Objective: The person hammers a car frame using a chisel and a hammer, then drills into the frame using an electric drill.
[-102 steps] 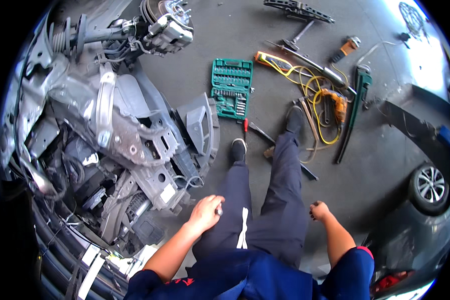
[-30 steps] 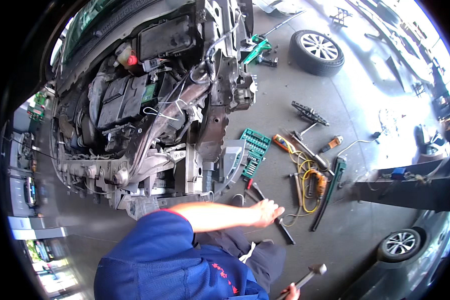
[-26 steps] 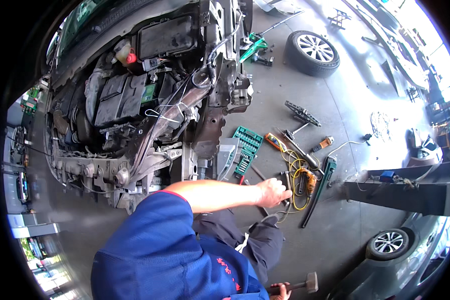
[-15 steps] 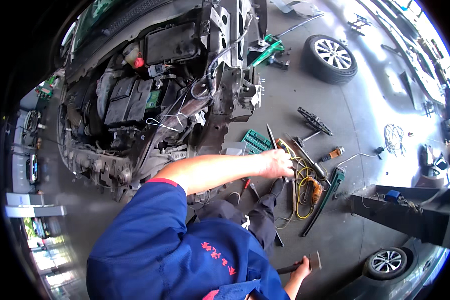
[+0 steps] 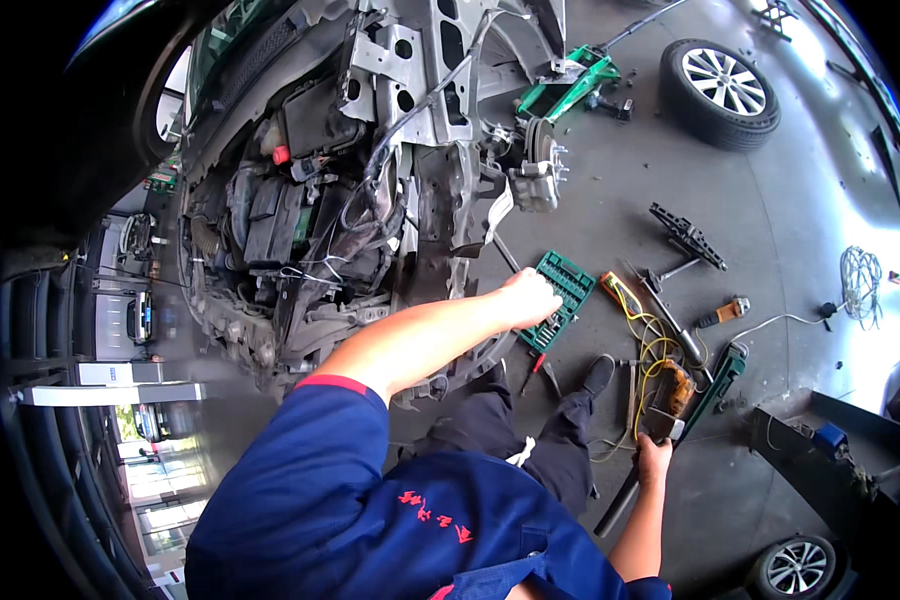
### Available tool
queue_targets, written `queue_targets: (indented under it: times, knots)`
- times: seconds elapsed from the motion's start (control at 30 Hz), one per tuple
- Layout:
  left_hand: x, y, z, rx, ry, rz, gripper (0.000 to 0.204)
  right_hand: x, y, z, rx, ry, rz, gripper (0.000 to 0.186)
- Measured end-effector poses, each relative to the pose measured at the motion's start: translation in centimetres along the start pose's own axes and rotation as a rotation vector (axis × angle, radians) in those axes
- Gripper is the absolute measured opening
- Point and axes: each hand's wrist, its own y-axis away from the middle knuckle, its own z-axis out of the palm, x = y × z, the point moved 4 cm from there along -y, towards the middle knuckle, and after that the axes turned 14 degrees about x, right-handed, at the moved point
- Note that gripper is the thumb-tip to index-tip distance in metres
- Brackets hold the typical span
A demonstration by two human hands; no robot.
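Observation:
My left hand (image 5: pixel 528 298) is closed round a long metal bar (image 5: pixel 505 250), which angles up-left toward the stripped front body (image 5: pixel 440 190) of a car; I cannot tell whether its tip touches. My right hand (image 5: pixel 653 458) grips a heavy hammer (image 5: pixel 662 423), its square head up and its handle pointing down-left. Behind my left hand lies an open green socket case (image 5: pixel 570 275) on the floor. The exposed brake disc and caliper (image 5: pixel 536 180) sit just beyond the bar. Below my left forearm, a red-handled screwdriver (image 5: pixel 536 363) lies near my feet.
A green floor jack (image 5: pixel 560 90) and a loose wheel (image 5: pixel 720 92) lie at the back. An orange drill (image 5: pixel 680 385), yellow cable, large green pipe wrench (image 5: pixel 720 380) and scissor jack (image 5: pixel 688 235) lie to the right. A dark metal panel (image 5: pixel 790 420) and another car's wheel (image 5: pixel 795 568) are lower right.
My left hand and the bar have swung left toward the car, with the bar now tilted further. My right hand has lifted the hammer higher and rightward. The view has shifted.

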Motion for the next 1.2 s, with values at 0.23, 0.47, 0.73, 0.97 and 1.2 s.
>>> queue_targets:
  times: [0.23,0.47,0.73,0.97,1.2]
  knots:
    - [-3.5,-0.9,3.0,-0.098,-0.131,-0.114,0.02,-2.3,0.7,2.5,-0.135,-0.118,0.178,0.014]
    - [-3.9,-0.7,2.7,-0.085,-0.078,-0.092,0.02,-2.3,2.4,6.6,-0.102,-0.291,0.25,0.013]
    - [-5.6,-0.2,2.6,-0.042,-0.084,-0.026,0.02,-2.5,5.6,9.9,-0.114,-0.445,0.275,0.016]
    - [-5.9,0.1,3.2,-0.025,-0.087,-0.072,0.021,-0.7,9.4,11.6,-0.08,-0.547,0.361,0.019]
    - [-5.2,0.2,2.3,-0.071,-0.056,-0.023,0.019,-1.8,9.1,13.7,-0.151,-0.579,0.438,0.019]
